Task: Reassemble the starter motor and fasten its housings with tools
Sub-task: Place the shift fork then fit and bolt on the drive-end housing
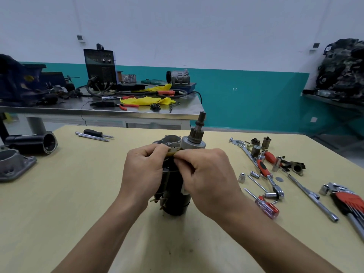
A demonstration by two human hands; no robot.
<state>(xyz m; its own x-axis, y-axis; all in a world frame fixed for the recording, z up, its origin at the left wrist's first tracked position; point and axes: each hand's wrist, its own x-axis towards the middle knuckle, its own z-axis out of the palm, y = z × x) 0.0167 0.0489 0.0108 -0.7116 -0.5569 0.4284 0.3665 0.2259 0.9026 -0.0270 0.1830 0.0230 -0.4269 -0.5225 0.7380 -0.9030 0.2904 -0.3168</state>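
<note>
At mid-tabletop (pixel 88 203), both hands meet over the motor.

- Grip: left hand (pixel 143 170) and right hand (pixel 208 174) each pinch one end of a small tan piece (pixel 171 153) between thumb and forefinger, with the other fingers curled. What the piece is cannot be told, as it is mostly covered.
- The piece sits at the top near side of the motor (pixel 175 196), just under the pale upper casting. Neither hand is nearer; they share it.
- The motor stands on end on the tabletop, long axis upright, with the geared shaft (pixel 197 129) pointing up at its far right side.
- Judgement: seating the piece calls for a short push down and inward along that upright axis. With no hand bracing the body, it could tip.
- Outward, a black housing (pixel 33 142) and a grey housing (pixel 13 164) lie at the left edge, nearer the left hand.
- The ratchet (pixel 267 174) lies toward the right edge among loose sockets, nearer the right hand.
</note>
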